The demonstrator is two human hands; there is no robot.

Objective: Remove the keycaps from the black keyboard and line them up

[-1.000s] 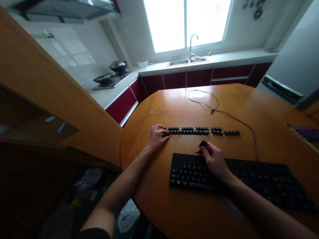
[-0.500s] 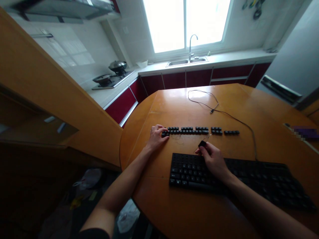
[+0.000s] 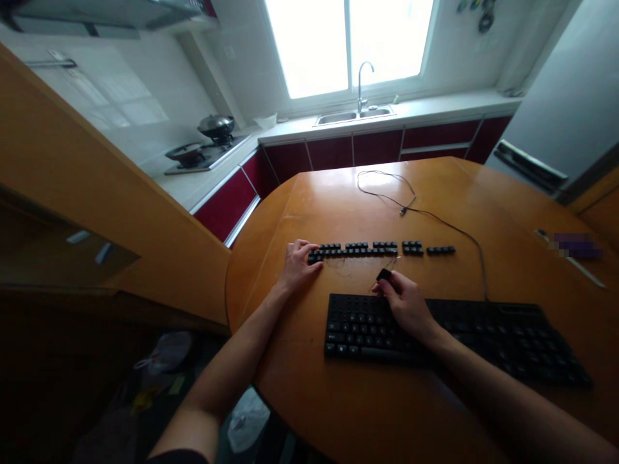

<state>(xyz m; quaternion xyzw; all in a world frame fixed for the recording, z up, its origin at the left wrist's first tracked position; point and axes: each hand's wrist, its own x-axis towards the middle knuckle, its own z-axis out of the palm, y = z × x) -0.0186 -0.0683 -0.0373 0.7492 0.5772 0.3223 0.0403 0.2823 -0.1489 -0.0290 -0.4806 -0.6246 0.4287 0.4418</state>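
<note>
A black keyboard [image 3: 370, 353] lies on the table, with bare spots along its upper left rows where keycaps are off. My right hand [image 3: 406, 303] is above its upper edge, closed around the small black handle of a wire keycap puller [image 3: 383, 275]. Thin wires from the puller point away from me. Loose black keycaps [image 3: 358, 250] are lined up beyond the keyboard in grouped rows. At their left end, my left hand [image 3: 298, 263] has thumb and forefinger closed about the end keycaps [image 3: 315, 258]; its other fingers are partly hidden.
The keyboard's cable [image 3: 449, 223] runs back across the wooden table [image 3: 290, 357] into a loop. A purple object [image 3: 578, 245] and a thin pale stick [image 3: 585, 272] lie at the right. Behind are a sink [image 3: 338, 118] and a stove [image 3: 207, 158].
The whole view has shifted slightly, so everything sits a little farther left. Both hands keep nearly the same places and grips; the keycap rows look unchanged.
</note>
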